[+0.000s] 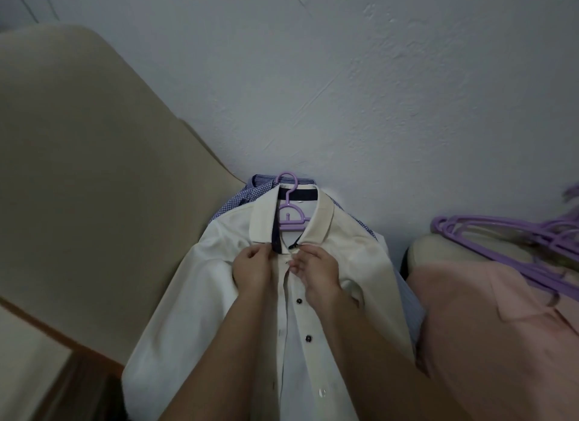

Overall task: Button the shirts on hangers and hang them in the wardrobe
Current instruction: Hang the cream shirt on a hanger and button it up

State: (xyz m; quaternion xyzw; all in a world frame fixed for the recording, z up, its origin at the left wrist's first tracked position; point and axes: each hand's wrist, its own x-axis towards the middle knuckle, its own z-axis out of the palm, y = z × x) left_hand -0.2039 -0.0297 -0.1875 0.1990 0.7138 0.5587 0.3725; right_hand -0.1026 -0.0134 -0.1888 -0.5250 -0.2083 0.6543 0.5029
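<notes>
A cream shirt with dark buttons lies face up on a purple hanger, its collar pointing away from me. My left hand pinches the left placket just below the collar. My right hand pinches the right placket edge at the same height, close to the left hand. Two dark buttons further down the front show, with the placket open there. Blue checked and striped shirts lie underneath, mostly hidden.
A beige chair back rises on the left. To the right a pink shirt lies over a cushion, with several loose purple hangers behind it. A grey-white wall fills the background.
</notes>
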